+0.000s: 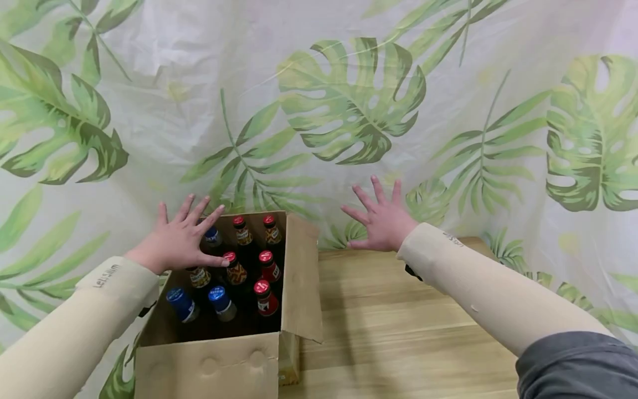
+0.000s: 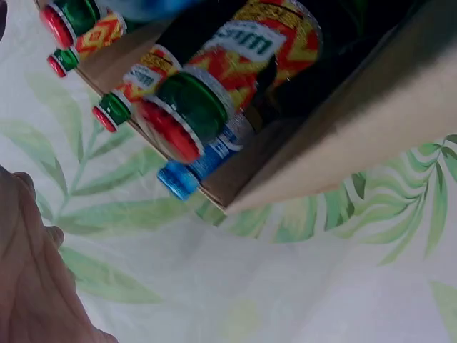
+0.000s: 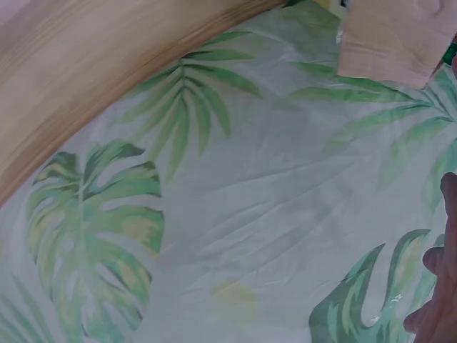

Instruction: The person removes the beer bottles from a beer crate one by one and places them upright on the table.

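An open cardboard box (image 1: 209,360) holds several capped bottles standing upright. Some have blue caps, like this blue-capped bottle (image 1: 221,303); others have red caps, such as the red-capped bottle (image 1: 266,298) near the box's right wall. My left hand (image 1: 176,241) spreads its fingers above the box's left back part, holding nothing and hiding some bottles. In the left wrist view, a green-necked bottle with a red cap (image 2: 178,121) shows up close. Over the back of the table, right of the box, my right hand (image 1: 381,221) hovers with fingers spread and nothing in it.
The box's right flap (image 1: 303,277) is folded outward over the wooden table (image 1: 408,332). Behind the table hangs a white curtain (image 1: 448,33) printed with green leaves. The table's rounded edge (image 3: 143,86) shows in the right wrist view.
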{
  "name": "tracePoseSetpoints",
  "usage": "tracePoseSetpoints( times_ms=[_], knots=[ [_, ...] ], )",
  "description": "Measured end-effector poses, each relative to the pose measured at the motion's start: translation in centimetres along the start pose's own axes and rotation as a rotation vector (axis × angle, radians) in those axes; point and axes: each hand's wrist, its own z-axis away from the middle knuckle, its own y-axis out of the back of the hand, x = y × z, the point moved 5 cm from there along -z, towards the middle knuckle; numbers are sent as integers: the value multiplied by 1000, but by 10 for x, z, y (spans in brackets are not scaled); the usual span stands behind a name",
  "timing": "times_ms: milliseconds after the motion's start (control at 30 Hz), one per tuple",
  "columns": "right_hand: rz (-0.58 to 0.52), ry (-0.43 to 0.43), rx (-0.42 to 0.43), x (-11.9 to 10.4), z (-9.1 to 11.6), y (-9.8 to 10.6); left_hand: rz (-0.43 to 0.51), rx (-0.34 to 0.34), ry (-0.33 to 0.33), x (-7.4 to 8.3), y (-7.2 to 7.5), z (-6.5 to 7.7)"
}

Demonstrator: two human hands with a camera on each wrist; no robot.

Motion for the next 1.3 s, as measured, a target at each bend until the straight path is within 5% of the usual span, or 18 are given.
tracePoseSetpoints(
  times_ms=[500,833,1067,1300],
  knots=[
    [-78,81,13,-38,-19,10,109,-4,106,-39,-6,21],
    [-770,104,-94,-73,-31,-1,559,-148,196,-59,-26,28],
    [-1037,33,-134,-100,-41,-13,827,-398,288,-64,-45,36],
    [-1686,-159,-279,-137,-41,-36,926,-437,370,-59,-55,40]
  ],
)
